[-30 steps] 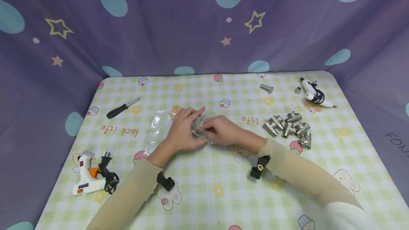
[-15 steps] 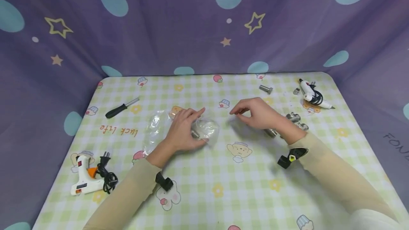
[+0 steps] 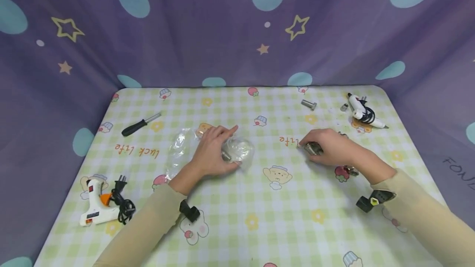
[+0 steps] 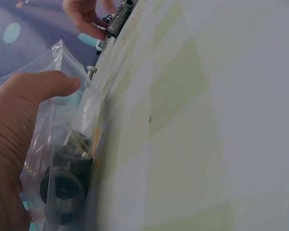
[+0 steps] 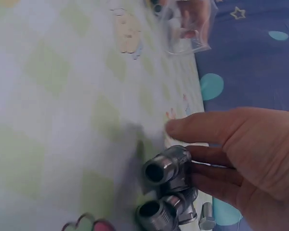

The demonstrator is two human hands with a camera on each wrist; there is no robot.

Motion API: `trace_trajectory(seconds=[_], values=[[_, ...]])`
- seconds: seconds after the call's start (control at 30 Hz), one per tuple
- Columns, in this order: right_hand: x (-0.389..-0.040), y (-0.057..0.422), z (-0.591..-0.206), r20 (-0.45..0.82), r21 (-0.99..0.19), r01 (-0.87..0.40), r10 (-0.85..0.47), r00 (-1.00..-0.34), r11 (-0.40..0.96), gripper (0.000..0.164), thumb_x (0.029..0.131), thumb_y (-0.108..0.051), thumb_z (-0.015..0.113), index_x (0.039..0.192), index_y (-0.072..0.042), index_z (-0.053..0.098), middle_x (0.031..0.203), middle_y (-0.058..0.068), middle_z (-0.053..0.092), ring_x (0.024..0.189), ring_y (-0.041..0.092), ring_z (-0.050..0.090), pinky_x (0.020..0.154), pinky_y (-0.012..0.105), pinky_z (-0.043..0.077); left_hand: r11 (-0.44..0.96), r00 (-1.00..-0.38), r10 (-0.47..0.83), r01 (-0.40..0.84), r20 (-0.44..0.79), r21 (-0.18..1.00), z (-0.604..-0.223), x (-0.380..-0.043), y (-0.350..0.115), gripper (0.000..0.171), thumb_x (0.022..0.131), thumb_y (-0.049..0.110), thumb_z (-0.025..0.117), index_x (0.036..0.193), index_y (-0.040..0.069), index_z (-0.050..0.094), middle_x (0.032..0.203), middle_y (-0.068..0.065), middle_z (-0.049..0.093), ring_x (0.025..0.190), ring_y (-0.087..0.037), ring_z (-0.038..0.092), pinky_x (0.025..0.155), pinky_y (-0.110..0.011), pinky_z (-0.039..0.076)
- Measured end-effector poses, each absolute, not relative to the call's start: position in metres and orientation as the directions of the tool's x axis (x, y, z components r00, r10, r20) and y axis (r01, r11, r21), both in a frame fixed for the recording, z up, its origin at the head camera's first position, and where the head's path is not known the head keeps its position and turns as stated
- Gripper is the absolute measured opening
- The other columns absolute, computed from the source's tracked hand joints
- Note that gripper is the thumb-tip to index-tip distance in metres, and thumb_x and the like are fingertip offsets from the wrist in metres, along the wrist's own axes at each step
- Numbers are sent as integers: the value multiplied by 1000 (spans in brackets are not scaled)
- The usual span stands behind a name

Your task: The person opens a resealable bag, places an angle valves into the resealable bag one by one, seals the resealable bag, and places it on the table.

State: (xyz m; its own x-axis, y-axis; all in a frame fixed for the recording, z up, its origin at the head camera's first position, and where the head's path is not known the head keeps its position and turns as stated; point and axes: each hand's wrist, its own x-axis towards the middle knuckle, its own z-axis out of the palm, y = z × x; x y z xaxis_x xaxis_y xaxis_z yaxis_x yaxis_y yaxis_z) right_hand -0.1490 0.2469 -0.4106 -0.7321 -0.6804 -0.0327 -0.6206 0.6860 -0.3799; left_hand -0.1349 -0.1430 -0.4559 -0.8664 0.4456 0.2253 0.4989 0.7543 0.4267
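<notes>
My left hand [image 3: 212,151] holds a clear plastic bag [image 3: 243,151] with its mouth spread. In the left wrist view, metal pipe fittings [image 4: 63,190] lie inside the bag, below the thumb [image 4: 50,84]. My right hand [image 3: 332,147] is over the pile of metal tee fittings at the right. One tee fitting [image 5: 166,166] is between its thumb and fingers in the right wrist view; the fingers reach behind it and the thumb stands apart. Another tee [image 5: 156,215] sits close beside it. The hand hides much of the pile in the head view.
A black-handled screwdriver [image 3: 139,126] lies at the back left. Hot glue guns rest at the front left [image 3: 98,205] and the back right [image 3: 365,112]. Near the latter are a bolt [image 3: 309,104] and a small metal piece [image 3: 344,107]. A purple curtain [image 3: 208,32] borders the table.
My right hand has left the mouth of the bag and moved right, then down to the tee fittings. My left hand has stayed at the bag.
</notes>
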Motion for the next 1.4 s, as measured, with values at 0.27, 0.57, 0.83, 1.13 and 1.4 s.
trace_trajectory(seconds=[0.27, 0.57, 0.83, 1.13, 1.4], values=[[-142, 246, -409, -125, -245, -686, -724, -678, 685, 53, 80, 3, 88, 130, -6, 71, 125, 12, 70, 118, 35, 68, 93, 47, 62, 765, -876, 435, 482, 209, 427, -453, -136, -147, 108, 65, 54, 89, 158, 14, 52, 127, -8, 64, 121, -30, 57, 116, -55, 44], [-156, 238, -413, 5, -345, -645, -686, -728, 682, 52, 83, -13, 90, 130, -2, 71, 118, 10, 76, 101, 23, 73, 85, 43, 61, 763, -874, 448, 485, 190, 427, -451, -137, -144, 109, 66, 54, 89, 160, 15, 50, 129, -9, 64, 125, -31, 57, 119, -57, 42], [-164, 205, -414, 135, -530, -578, -611, -780, 621, 52, 84, -25, 92, 127, -10, 68, 114, 3, 77, 100, 19, 75, 83, 39, 64, 760, -869, 460, 492, 183, 425, -452, -136, -138, 110, 66, 55, 90, 160, 15, 49, 128, -7, 64, 124, -30, 58, 119, -58, 42], [-167, 150, -420, 189, -631, -581, -624, -758, 515, 50, 82, -24, 92, 123, -12, 67, 113, 0, 76, 97, 15, 72, 82, 36, 63, 768, -868, 460, 494, 186, 408, -452, -135, -140, 109, 66, 55, 89, 160, 15, 50, 127, -7, 65, 123, -30, 58, 118, -57, 43], [-161, 113, -435, 208, -650, -622, -685, -698, 437, 45, 85, -25, 90, 123, -13, 68, 117, 0, 74, 98, 15, 72, 82, 32, 63, 768, -863, 467, 504, 193, 395, -455, -137, -142, 108, 67, 56, 88, 159, 11, 51, 127, -6, 64, 121, -29, 58, 114, -55, 46]])
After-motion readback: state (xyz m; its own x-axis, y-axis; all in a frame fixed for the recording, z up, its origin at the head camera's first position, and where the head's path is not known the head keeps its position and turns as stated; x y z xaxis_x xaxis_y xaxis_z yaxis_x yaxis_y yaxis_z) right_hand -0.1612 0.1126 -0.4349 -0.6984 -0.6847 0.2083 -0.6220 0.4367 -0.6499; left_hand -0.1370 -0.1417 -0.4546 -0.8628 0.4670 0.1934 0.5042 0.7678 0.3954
